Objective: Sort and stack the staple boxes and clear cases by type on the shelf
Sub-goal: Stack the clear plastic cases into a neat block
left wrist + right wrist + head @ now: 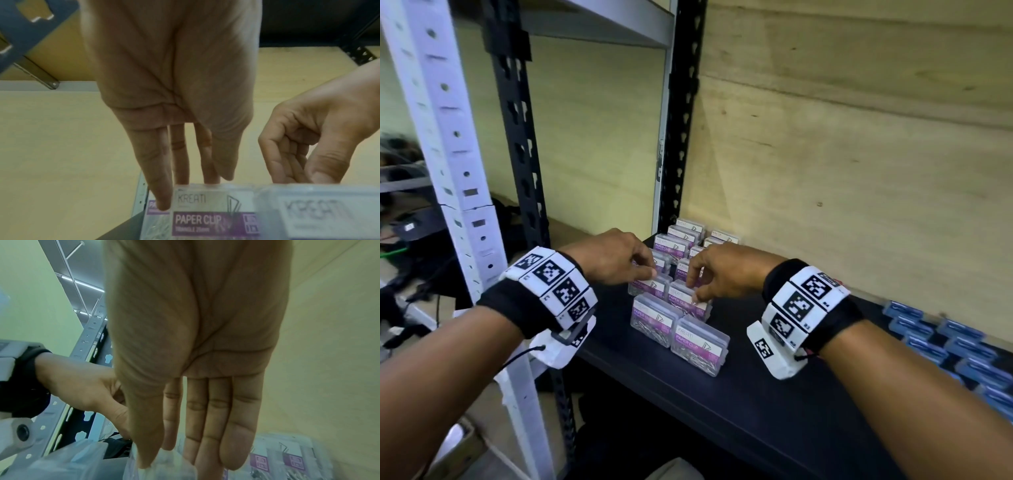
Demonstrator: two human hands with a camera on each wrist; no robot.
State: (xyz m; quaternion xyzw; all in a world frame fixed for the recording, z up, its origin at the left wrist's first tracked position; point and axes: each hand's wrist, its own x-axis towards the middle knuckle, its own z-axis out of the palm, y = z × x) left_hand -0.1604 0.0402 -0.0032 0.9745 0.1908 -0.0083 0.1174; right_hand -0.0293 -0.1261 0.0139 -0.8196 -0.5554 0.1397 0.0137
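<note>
near: two clear cases (679,330) at shelf (774,394) front | mid: left hand (616,257) pinches a case (649,286), right hand (722,274) pinches its neighbour (688,298) | step: stacking clear cases | next: lower squarely, then release | far: blue staple boxes (945,346) right

1. Dim indoors, lit from above; bright strip lights (82,283) glaring in the right wrist view.
2. Bent at the edges by wide-angle distortion.
3. Soft and blurred in both wrist views, especially near the bottom edge.
</note>
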